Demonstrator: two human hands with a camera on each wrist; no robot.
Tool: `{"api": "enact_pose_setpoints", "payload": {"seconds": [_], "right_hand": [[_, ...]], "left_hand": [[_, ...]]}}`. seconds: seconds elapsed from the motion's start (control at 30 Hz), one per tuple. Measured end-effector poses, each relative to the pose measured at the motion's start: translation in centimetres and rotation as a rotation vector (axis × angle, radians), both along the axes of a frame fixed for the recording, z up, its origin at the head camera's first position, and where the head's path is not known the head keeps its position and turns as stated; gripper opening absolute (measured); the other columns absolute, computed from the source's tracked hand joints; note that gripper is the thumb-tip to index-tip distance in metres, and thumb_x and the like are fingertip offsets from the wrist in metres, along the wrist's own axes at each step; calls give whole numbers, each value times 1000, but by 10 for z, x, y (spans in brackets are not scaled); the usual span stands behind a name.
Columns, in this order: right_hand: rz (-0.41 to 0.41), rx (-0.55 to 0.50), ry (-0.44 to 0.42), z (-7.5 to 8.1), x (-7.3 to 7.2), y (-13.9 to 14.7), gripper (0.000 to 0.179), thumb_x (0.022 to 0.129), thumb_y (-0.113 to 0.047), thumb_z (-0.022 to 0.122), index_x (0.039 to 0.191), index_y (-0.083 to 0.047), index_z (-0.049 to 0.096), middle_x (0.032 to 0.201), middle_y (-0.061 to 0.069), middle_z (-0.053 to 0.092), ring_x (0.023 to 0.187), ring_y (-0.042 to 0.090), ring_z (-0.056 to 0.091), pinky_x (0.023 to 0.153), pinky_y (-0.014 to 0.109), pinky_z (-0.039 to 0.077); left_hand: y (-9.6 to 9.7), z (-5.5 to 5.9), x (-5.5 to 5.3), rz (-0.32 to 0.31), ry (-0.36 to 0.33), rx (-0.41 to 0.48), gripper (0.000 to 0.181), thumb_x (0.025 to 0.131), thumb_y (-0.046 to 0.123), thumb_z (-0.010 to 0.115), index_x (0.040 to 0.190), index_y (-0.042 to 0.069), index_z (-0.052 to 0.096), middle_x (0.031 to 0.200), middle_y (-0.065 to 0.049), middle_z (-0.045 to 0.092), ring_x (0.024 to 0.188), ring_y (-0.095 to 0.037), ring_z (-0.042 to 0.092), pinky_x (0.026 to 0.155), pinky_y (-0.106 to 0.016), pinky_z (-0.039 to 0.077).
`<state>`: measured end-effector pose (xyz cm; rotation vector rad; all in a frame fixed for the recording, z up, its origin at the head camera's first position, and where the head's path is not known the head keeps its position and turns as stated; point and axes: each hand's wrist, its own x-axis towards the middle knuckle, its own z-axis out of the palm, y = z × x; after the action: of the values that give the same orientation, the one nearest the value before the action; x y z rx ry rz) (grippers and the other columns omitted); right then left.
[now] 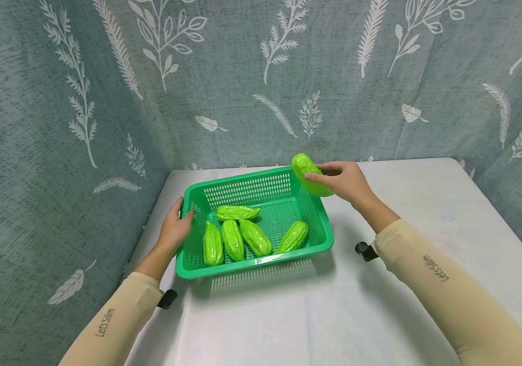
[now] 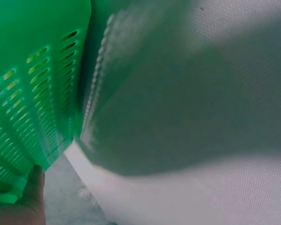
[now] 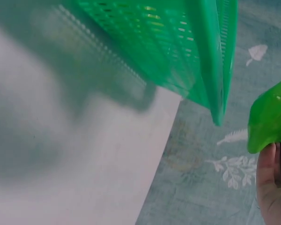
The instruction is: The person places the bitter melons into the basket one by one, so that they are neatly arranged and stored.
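Observation:
A green plastic basket (image 1: 256,262) stands on the white table, tilted a little in the head view. My left hand (image 1: 175,229) grips its left rim, thumb over the inside; the left wrist view shows a finger (image 2: 35,185) on the slotted outer wall. Over the basket's back right corner, my right hand (image 1: 345,180) holds a bright green bitter melon (image 1: 307,170) between thumb and fingers. That bitter melon (image 3: 270,115) also appears at the right wrist view's edge. Several shiny bitter melons lie inside, one crosswise (image 1: 237,212) behind the left group and one (image 1: 293,236) near the right front.
The white-covered table (image 1: 252,325) extends in front of the basket and to its right. Grey-green cloth (image 1: 238,101) with white leaf prints hangs behind and on both sides. A small black piece (image 1: 365,251) shows beside the right sleeve, another (image 1: 167,299) by the left.

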<state>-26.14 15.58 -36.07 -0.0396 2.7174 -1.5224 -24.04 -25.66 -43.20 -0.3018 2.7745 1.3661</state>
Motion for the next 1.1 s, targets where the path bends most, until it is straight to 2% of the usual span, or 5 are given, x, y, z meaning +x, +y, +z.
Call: {"api": "enact_pose_setpoints", "payload": {"seconds": [0.17, 0.33, 0.5, 0.77, 1.1], "right_hand": [[-26, 4, 1, 0, 0, 11, 76, 67, -70, 69, 125, -21, 63, 122, 4, 64, 109, 21, 59, 86, 39, 54], [-75, 4, -10, -2, -1, 26, 79, 65, -71, 70, 126, -21, 63, 124, 5, 63, 109, 22, 60, 86, 40, 53], [-136, 54, -44, -7, 3, 46, 82, 64, -75, 67, 124, -20, 64, 125, 6, 62, 109, 23, 59, 86, 39, 53], [-226, 150, -137, -22, 6, 82, 91, 63, -81, 61, 126, -15, 62, 133, 12, 56, 114, 27, 54, 85, 39, 50], [-275, 205, -228, -42, 11, 124, 98, 66, -82, 57, 130, -8, 57, 136, 20, 50, 116, 33, 51, 83, 41, 50]], "left_hand": [[1, 2, 1, -5, -14, 3, 64, 102, 28, 36, 154, 18, 1, 161, -8, 4, 147, -35, 8, 116, -58, 15], [1, 3, 0, 2, 5, 3, 64, 101, 26, 38, 154, 16, 3, 161, -9, 6, 147, -34, 8, 117, -56, 14], [2, 2, 0, -4, 16, 7, 64, 102, 26, 37, 154, 15, 2, 161, -9, 5, 147, -34, 7, 117, -56, 14], [1, 0, 2, 2, 1, -1, 64, 102, 28, 36, 154, 16, 1, 161, -9, 5, 147, -35, 6, 117, -57, 14], [2, 2, 2, -10, 7, 1, 63, 102, 27, 36, 154, 16, 1, 161, -8, 3, 147, -34, 6, 117, -56, 13]]}}
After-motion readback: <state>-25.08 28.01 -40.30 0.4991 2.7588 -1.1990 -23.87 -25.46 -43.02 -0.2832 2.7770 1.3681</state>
